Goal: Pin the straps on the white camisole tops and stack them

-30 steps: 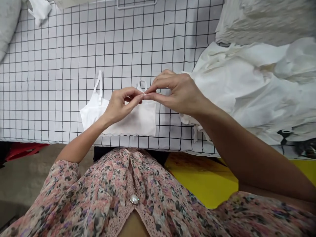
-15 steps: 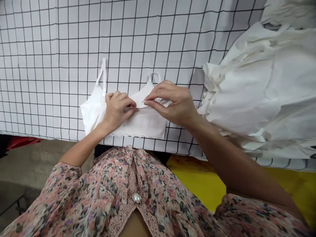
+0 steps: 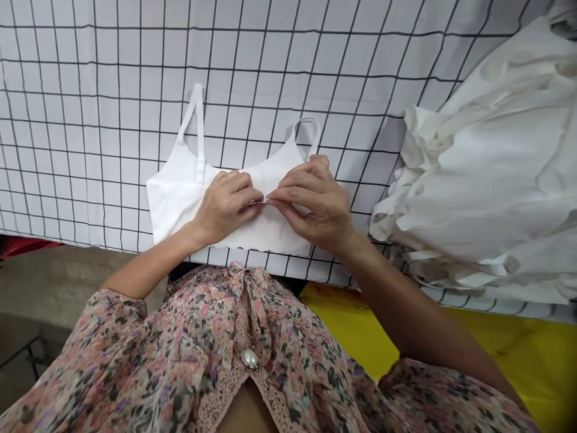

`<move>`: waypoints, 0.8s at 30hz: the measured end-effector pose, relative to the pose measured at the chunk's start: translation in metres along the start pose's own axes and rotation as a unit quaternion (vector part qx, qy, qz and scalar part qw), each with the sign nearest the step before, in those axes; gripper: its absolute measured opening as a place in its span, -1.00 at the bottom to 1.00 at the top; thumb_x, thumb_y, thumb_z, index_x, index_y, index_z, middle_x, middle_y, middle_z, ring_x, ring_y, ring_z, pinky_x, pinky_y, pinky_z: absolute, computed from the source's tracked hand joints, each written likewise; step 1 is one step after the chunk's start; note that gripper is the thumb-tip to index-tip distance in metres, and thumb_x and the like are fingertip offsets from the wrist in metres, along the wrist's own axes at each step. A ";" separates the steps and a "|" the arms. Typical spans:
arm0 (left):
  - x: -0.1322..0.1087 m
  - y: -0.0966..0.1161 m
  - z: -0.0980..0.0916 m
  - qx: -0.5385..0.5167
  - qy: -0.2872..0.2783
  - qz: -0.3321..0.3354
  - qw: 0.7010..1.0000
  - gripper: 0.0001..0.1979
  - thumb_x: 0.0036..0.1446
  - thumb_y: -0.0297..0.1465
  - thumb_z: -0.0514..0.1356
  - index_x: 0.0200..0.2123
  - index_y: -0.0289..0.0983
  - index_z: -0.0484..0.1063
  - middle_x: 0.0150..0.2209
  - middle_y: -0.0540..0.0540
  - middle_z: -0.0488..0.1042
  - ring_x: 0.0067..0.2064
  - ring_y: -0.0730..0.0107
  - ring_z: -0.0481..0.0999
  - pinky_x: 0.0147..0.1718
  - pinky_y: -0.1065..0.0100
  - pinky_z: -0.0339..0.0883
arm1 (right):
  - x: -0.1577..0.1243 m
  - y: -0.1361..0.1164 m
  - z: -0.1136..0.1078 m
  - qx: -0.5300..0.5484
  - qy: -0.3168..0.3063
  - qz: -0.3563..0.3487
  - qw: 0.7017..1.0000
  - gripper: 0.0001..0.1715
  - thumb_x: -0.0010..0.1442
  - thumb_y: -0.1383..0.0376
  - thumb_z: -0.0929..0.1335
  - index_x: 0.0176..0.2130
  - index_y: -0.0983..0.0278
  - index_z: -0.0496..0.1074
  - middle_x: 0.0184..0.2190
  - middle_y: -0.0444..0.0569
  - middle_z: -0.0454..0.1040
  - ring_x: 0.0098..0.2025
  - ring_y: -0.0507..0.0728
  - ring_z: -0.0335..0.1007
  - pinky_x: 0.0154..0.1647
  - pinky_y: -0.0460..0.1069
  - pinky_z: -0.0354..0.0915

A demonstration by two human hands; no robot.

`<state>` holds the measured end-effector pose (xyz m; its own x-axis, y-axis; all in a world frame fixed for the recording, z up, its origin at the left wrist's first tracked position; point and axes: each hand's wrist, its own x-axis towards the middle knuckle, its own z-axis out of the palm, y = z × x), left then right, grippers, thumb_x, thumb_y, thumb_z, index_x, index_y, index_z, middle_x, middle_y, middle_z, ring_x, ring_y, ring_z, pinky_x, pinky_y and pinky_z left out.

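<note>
A white cropped bra top (image 3: pixel 180 207) with thin straps and a scalloped hem lies flat on a white grid-lined mat (image 3: pixel 90 120). Both hands rest on its middle. My left hand (image 3: pixel 224 206), with a ring on one finger, presses the fabric. My right hand (image 3: pixel 313 204) pinches at the fabric with thumb and forefinger. A thin shiny sliver (image 3: pixel 258 202), perhaps a pin, runs between the fingertips of both hands. Its ends are hidden by my fingers.
A large heap of white ruffled fabric (image 3: pixel 487 174) lies to the right on the mat. Beyond the mat's near edge are a yellow surface (image 3: pixel 360 325) and a grey floor (image 3: pixel 54 288). A red object (image 3: pixel 22 245) shows at the left edge.
The view has tilted, shifting the top and white heap within the frame. My hands have come down onto the top's middle, and my fingertips have drawn closer around the sliver.
</note>
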<state>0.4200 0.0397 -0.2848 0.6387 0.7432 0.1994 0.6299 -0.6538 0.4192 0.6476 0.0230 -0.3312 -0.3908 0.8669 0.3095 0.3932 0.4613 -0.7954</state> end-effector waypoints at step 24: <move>0.003 -0.004 -0.001 -0.042 0.001 -0.003 0.999 -0.84 0.47 -0.38 0.20 -0.23 -0.20 0.51 -0.36 0.01 0.44 -0.29 0.37 0.43 -0.24 0.26 0.29 | 0.005 0.004 -0.012 -0.076 -0.073 -0.027 0.994 -0.77 0.47 0.34 0.30 -0.25 0.20 0.48 -0.34 -0.05 0.49 -0.05 0.23 0.44 0.26 0.42 0.28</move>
<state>0.4185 0.0446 -0.2849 0.6346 0.7470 0.1983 0.5937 -0.6354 0.4936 0.6572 0.0311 -0.3269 -0.5269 0.8086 0.2618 0.4851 0.5390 -0.6886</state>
